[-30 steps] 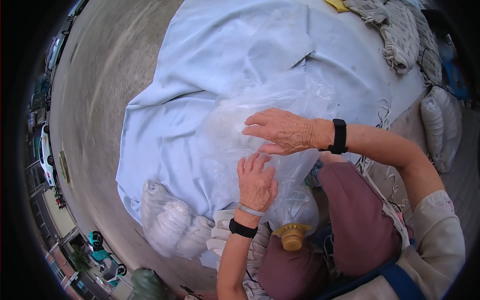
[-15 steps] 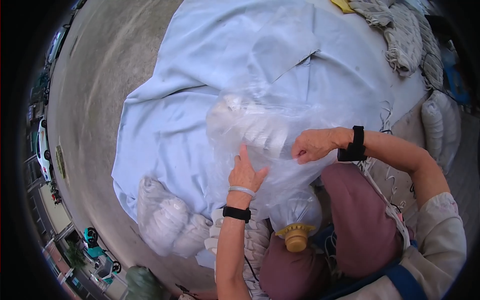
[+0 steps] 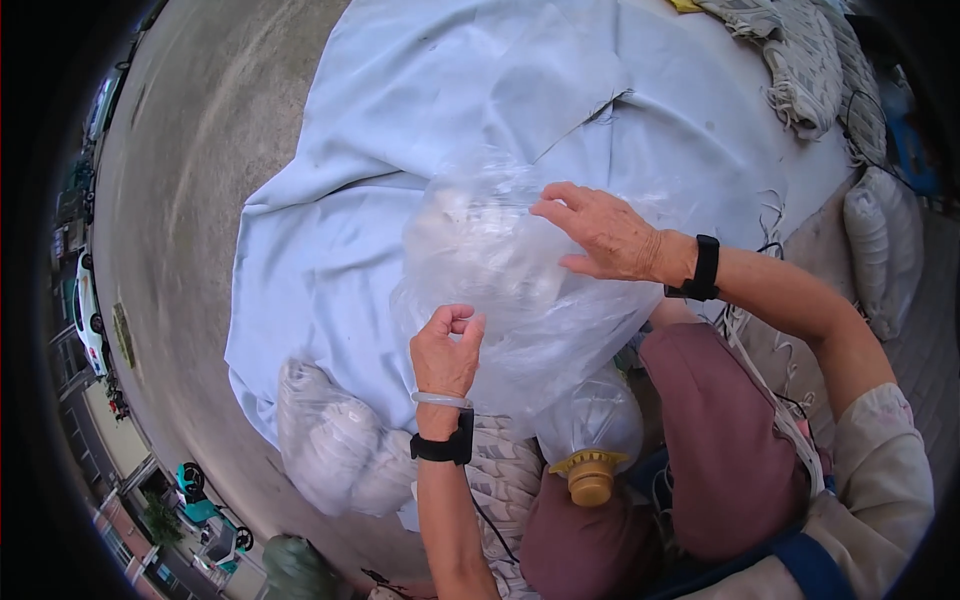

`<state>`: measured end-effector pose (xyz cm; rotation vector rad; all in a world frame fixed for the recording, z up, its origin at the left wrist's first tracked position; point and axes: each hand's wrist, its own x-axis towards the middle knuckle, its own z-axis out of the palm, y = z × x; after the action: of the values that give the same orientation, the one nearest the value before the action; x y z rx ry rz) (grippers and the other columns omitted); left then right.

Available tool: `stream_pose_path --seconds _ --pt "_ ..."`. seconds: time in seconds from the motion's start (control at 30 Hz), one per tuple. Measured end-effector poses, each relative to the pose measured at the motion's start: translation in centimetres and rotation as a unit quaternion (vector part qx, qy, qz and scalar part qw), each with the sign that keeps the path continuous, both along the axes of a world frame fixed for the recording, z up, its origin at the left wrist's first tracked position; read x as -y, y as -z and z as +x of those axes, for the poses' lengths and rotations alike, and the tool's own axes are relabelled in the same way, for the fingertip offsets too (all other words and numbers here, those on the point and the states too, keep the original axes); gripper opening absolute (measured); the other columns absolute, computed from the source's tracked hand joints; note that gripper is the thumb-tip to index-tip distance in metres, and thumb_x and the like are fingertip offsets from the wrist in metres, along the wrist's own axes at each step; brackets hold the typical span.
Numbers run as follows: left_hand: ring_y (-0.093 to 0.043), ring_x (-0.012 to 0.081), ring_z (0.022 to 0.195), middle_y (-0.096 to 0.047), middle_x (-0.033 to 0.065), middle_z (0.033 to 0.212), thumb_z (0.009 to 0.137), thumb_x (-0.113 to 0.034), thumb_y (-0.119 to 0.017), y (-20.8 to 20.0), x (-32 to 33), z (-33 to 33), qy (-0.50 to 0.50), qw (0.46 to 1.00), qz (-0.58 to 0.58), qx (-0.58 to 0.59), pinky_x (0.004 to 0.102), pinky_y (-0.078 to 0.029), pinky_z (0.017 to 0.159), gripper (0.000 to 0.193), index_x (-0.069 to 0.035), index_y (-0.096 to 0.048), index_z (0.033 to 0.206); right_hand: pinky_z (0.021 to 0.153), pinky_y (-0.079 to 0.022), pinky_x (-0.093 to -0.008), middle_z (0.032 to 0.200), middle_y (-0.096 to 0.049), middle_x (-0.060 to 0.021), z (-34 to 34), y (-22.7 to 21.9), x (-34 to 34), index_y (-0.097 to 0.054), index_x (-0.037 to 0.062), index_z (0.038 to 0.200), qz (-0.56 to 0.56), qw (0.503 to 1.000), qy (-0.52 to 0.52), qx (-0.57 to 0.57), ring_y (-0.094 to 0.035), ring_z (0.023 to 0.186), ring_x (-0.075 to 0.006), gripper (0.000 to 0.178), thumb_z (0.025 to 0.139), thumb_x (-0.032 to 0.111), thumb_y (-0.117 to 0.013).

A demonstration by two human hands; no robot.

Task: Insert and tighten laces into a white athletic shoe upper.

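A large clear plastic bag [image 3: 520,330] with white, bundled contents [image 3: 480,235] lies before me on a pale blue cloth [image 3: 320,260]. At its near left edge my left hand [image 3: 447,350] is closed, fingers curled and thumb bent in, pinching the plastic film. My right hand [image 3: 605,235] hovers over or lightly touches the bag's upper right part, palm down with fingers apart, gripping nothing. What the white contents are is blurred by the film.
A clear plastic bottle [image 3: 590,425] with a yellow cap stands between my knees. Another bag of white bundles [image 3: 335,440] rests at the left. White woven, laced pieces [image 3: 805,75] lie at the far right, above a wrapped bundle [image 3: 882,245]. Parked vehicles line the left.
My left hand has moved left and its fingers have curled in from pointing. My right hand has gone up and slightly left, opening from a closed grip. The bag looks more spread out.
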<state>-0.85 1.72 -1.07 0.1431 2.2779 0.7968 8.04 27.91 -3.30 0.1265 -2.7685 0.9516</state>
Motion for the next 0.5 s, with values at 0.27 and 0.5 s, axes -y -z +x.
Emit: stream_pose_path --seconds 0.27,0.5 --pt "-0.062 0.0203 0.077 -0.061 0.0095 0.105 0.076 -0.012 -0.065 -1.8 -3.8 0.2 0.104 0.84 0.021 -0.533 0.0422 -0.04 0.092 0.019 -0.007 -0.063 0.094 0.064 -0.046 -0.0426 0.073 -0.058 -0.0129 1.5 -1.7 1.3 -0.052 0.0043 0.076 -0.105 0.905 -0.282 0.301 -0.058 0.072 -0.0358 0.018 0.082 0.021 -0.057" --pt "-0.061 0.0308 0.086 -0.066 0.007 0.078 0.079 -0.017 -0.06 -0.1 -1.7 4.8 0.288 0.952 -0.068 0.08 0.0433 -0.042 0.087 0.009 -0.01 -0.063 0.085 0.064 -0.047 -0.0413 0.071 -0.062 -0.0143 3.1 0.7 -0.8 -0.061 0.0025 0.081 -0.245 0.734 -0.223 0.594 -0.06 0.072 -0.0333 0.025 0.084 0.026 -0.054"
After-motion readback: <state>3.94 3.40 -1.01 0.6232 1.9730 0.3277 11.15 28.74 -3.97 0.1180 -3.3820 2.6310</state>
